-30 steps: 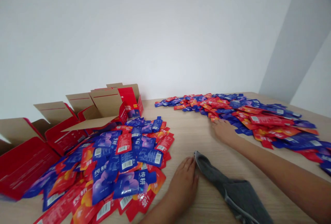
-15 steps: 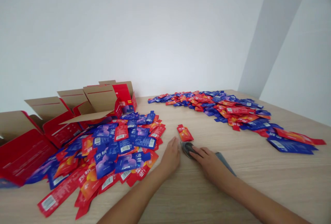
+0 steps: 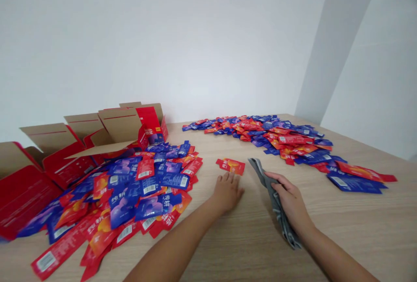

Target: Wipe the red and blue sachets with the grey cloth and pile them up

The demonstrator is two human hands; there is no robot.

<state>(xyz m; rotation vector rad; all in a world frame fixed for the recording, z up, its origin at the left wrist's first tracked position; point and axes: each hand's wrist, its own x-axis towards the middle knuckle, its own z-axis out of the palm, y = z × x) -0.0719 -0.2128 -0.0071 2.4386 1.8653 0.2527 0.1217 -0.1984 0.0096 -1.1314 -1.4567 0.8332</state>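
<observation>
My right hand (image 3: 289, 199) grips a long, folded grey cloth (image 3: 276, 206), which stands slanted above the table with its far end up by the fingers' left. My left hand (image 3: 228, 193) lies low over the table, fingers stretched out, holding nothing. Its fingertips reach the near edge of a single red sachet (image 3: 230, 166) with an orange fruit print, lying flat. Whether they touch it I cannot tell. Left of this hand spreads a pile of red and blue sachets (image 3: 146, 186).
Several open red cartons (image 3: 61, 160) with brown flaps stand along the left. A long heap of red and blue sachets (image 3: 260, 130) runs across the back and down the right side of the wooden table (image 3: 241, 247). Behind rises a white wall (image 3: 208, 47).
My right hand has lifted the grey cloth off the table and moved right. My left hand has opened out towards the red sachet, which has turned more sideways. The view has shifted slightly right.
</observation>
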